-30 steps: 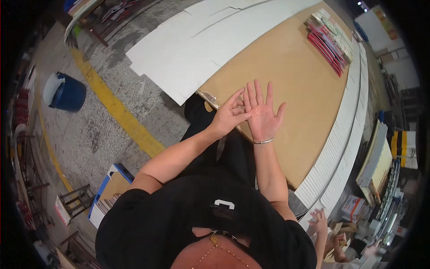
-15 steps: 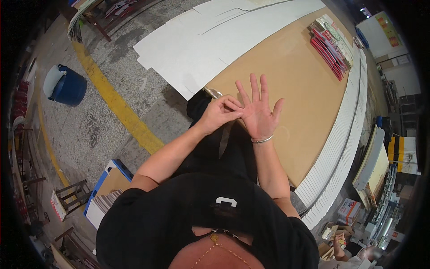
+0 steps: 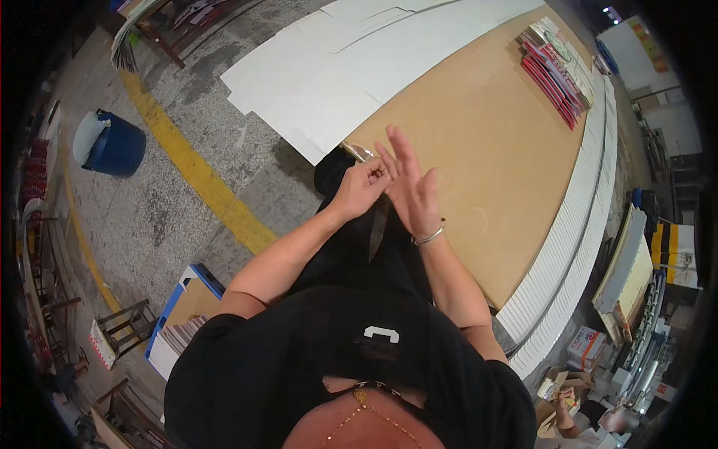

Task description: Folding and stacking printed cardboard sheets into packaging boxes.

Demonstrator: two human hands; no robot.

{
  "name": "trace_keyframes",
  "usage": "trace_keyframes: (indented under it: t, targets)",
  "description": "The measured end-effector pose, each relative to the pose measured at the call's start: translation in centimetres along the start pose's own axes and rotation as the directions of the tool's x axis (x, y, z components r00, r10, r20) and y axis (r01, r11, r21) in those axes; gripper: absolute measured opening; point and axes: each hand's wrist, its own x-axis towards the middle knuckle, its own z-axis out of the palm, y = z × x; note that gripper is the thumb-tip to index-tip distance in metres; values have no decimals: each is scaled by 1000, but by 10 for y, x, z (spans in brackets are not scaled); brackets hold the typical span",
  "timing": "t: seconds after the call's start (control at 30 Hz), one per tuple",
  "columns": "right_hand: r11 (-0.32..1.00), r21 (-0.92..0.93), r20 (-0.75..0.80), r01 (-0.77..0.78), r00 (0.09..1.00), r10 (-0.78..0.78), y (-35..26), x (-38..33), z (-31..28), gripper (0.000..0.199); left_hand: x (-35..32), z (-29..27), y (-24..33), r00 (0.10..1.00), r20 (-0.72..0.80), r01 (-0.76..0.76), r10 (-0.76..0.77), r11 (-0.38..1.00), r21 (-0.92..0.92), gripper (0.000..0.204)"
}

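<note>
My left hand (image 3: 362,188) is closed in a pinch against the little-finger side of my right hand (image 3: 413,193). Whatever lies between its fingertips is hidden, and my right little finger is out of sight there. My right hand holds nothing; its palm is turned partly to the left, with the thumb and upper fingers stretched out. A silver bracelet (image 3: 428,237) circles the right wrist. Both hands hover above my lap by the near corner of a brown board (image 3: 486,150). Just beyond the left fingers, a shiny clear strip (image 3: 360,152) lies at that corner.
White cut sheets (image 3: 314,82) spread beyond the board, their corner jutting left. Red and white folded stacks (image 3: 557,78) rest at its far end. White ridged strips (image 3: 550,299) run along its right side. A blue bucket (image 3: 116,146) and a stool (image 3: 123,329) stand left.
My right hand has turned from facing me to a more sideways angle, and its fingers have come closer together. My left hand has shifted slightly left, still at the right hand's edge.
</note>
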Motion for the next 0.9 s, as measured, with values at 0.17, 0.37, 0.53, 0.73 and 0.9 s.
trace_keyframes:
  t: [0.17, 0.37, 0.53, 0.73, 0.9]
  targets:
    - [969, -201, -131, -147, 984, 122, 2, 24, -3, 69, 5, -34, -13, 891, -430, -73, 145, 981, 179, 31]
    - [206, -978, 43, 37, 999, 23, 59, 93, -1, 56, -20, -94, -30, 875, -453, -9, -172, 930, -369, 40]
    - [-88, -989, 99, 117, 976, 192, 110, 104, 38, 66, -59, -94, -18, 779, -622, -126, -85, 949, -287, 41]
    - [-20, -999, 37, 46, 946, 323, 97, 123, 45, 30, -72, -120, -64, 806, -499, 4, -317, 847, -532, 39]
    - [-5, -985, 156, 173, 878, -452, 0, 77, 2, 21, -73, -104, -33, 885, -408, 26, -225, 898, -440, 42]
